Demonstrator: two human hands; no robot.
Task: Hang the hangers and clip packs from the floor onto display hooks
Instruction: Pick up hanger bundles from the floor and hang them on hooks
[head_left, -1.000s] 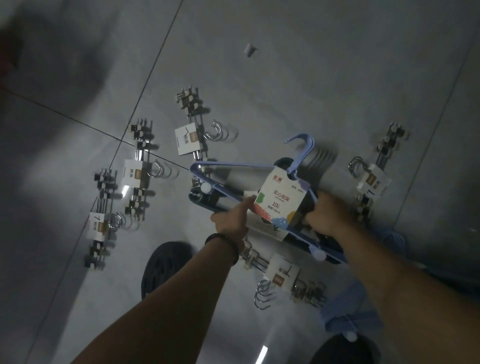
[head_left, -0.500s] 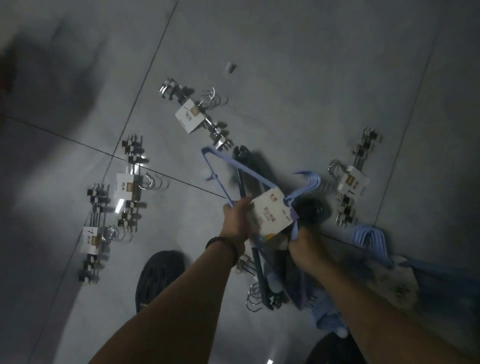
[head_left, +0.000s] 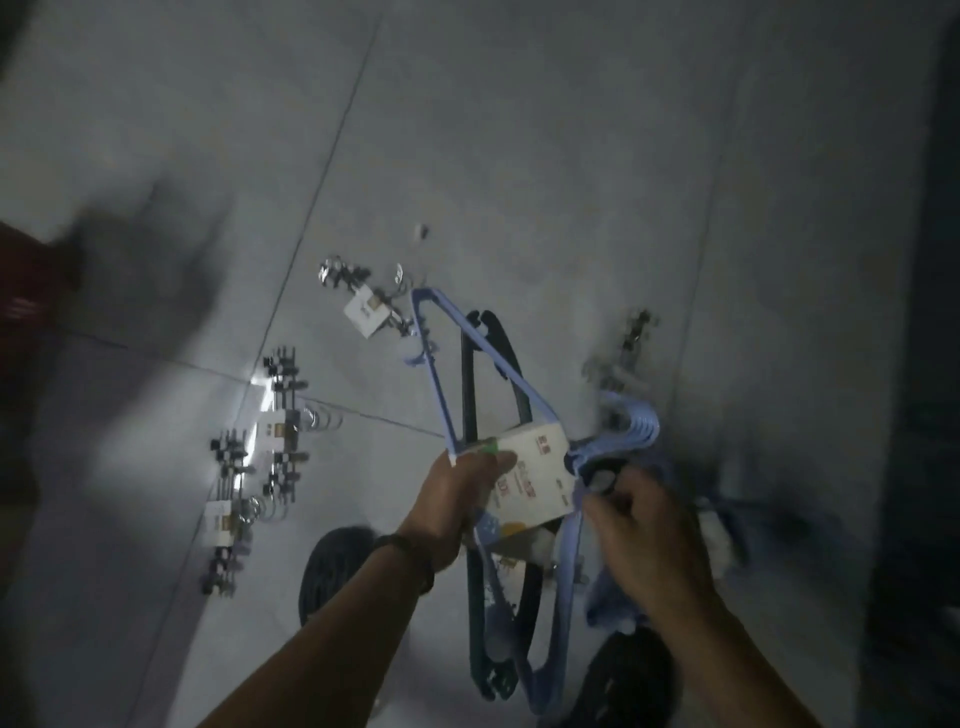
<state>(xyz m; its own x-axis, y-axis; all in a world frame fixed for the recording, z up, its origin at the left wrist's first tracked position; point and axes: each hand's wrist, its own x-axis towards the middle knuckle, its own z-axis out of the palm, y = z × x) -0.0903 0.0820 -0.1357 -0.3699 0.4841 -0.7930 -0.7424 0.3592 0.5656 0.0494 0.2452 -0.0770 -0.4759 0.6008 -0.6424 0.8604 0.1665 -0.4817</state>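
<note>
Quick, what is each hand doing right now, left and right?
Left hand: closed, holding the hanger bundle at its white label card.
Right hand: fingers curled at the bundle's hooks; grip cannot be told.

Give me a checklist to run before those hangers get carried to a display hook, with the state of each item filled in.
1. Left hand grips the hanger bundle at its white label: ok.
2. Right hand closed firmly by the hanger hooks: cannot tell, too blurred.
3. Bundle lifted off the floor: ok.
4. Blue and dark hangers kept together as one bunch: cannot tell; they fan apart at the top.
5. Display hook in view: not ok, none shows.
6. Floor cleared of clip packs: not ok, several lie at the left.
</note>
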